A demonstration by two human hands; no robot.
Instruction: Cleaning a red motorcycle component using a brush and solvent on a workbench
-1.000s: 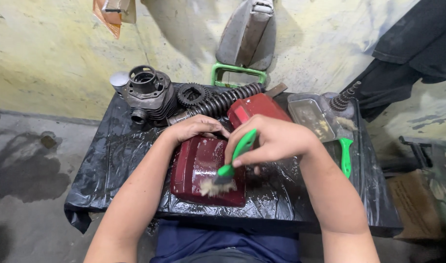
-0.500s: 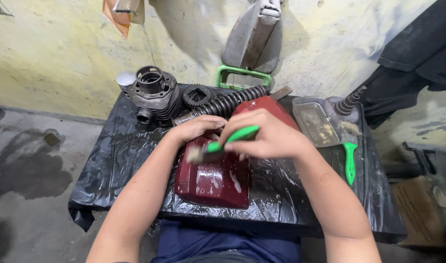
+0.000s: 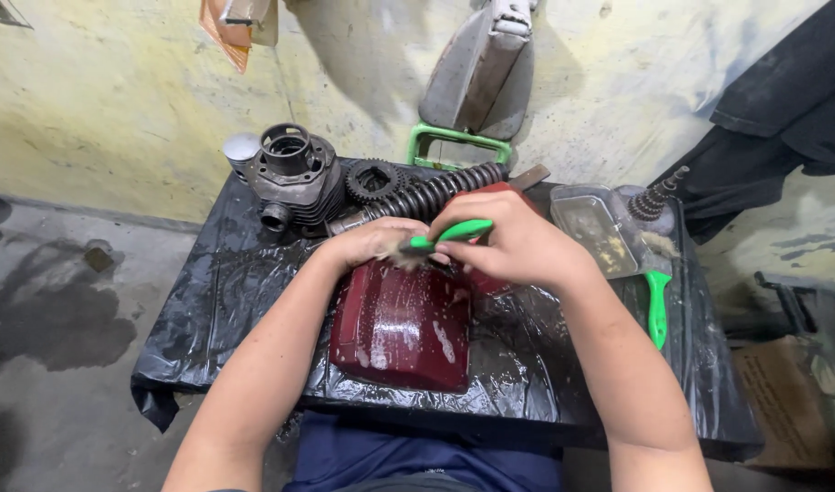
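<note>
A green brush is clenched in the right hand over the red cover; the cover's far edge is gripped by the left hand.

one head view looks steeply down, close over the black-covered table.

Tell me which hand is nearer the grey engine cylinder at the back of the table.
Left. The left hand sits on the red cover's far edge, just in front of the engine cylinder. The right hand, holding the green brush, is farther right.
</note>
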